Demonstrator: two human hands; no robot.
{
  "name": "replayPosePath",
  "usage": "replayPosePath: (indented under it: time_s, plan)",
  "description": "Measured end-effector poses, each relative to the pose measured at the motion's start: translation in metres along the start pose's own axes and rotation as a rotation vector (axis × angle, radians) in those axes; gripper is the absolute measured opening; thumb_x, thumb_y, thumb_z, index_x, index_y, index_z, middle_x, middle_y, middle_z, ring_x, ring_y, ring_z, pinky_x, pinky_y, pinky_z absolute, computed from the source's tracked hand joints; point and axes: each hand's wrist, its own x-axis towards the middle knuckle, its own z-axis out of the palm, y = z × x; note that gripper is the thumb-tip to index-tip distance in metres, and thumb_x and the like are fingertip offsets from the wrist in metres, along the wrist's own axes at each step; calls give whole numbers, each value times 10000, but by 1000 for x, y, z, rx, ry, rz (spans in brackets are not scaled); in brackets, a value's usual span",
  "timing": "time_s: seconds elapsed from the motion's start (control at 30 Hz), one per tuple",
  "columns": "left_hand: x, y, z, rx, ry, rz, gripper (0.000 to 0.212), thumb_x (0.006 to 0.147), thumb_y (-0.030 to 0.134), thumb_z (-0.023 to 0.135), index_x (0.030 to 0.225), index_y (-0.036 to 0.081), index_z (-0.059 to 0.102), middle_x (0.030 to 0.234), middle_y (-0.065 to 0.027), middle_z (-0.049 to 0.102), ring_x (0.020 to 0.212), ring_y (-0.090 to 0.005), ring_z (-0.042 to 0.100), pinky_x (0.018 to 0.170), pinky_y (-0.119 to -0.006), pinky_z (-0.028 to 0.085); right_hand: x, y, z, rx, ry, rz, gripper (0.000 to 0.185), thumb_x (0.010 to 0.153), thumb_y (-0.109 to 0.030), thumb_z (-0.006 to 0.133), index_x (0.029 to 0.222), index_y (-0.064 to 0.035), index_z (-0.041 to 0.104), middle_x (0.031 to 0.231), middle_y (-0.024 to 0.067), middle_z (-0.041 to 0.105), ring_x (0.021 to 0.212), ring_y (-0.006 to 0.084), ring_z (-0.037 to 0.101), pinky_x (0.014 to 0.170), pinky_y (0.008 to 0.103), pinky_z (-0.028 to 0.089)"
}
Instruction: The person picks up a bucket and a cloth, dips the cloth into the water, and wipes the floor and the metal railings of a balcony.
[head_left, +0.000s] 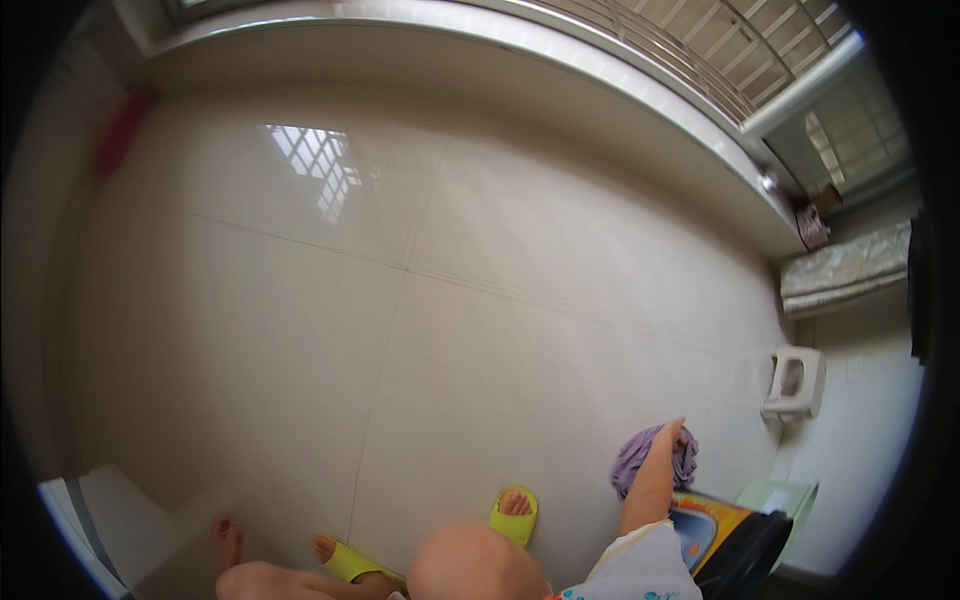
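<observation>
My right hand (677, 433) grips a bunched purple cloth (634, 459) low on the right, with my bare forearm reaching over the folds. Part of the cloth is hidden under that arm. Right beside it is a yellow and black object with a blue-grey panel (696, 534). What appears to be my left hand (228, 534) shows at the lower left beyond my bent knee, blurred, and its finger position is unclear. Below the middle, my feet are in yellow-green slippers (523, 528), on a glossy tiled floor (465, 352).
A light plastic stool (808, 382) stands near the right wall, with a pale green bin-like container (801, 499) nearer me. Folded patterned fabric (847, 270) lies above the stool. A metal-railed window ledge (600, 56) spans the top. A red object (126, 131) is at the upper left.
</observation>
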Motion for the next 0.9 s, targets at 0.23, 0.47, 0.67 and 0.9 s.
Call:
replayPosePath:
  time_s: [0.23, 0.47, 0.67, 0.9]
  plan:
    - [-66, -12, 11, -21, -96, -175, 240, 830, 128, 473, 1035, 1, 484, 916, -81, 528, 767, -154, 536, 631, -261, 448, -95, -290, 117, 177, -448, -755, 718, 627, -219, 550, 1233, 37, 260, 1240, 272, 319, 1161, 374, 317, 953, 396, 298]
    - [-109, 12, 10, 10, -133, -269, 253, 836, 138, 467, 1048, 1, 482, 940, -86, 527, 796, -165, 533, 661, -270, 441, -488, -280, 104, 294, -811, -1764, 458, 797, -89, 312, 1244, 11, 308, 1294, 217, 274, 1210, 343, 230, 1007, 386, 167]
    - [-104, 36, 20, 62, -174, -271, 265, 841, 148, 461, 1060, 0, 480, 961, -91, 526, 822, -175, 530, 686, -278, 436, -601, -63, 9, 205, -1351, -2448, 477, 780, -49, 358, 1254, -101, 342, 1268, 173, 334, 1222, 319, 244, 1002, 424, 196]
    - [-92, 72, 41, 150, -214, -220, 278, 847, 159, 455, 1074, 0, 478, 985, -97, 525, 851, -186, 526, 715, -287, 430, -611, -138, 29, 149, -948, -2670, 218, 711, -111, 476, 891, -188, 574, 958, -3, 542, 968, 190, 484, 866, 396, 327]
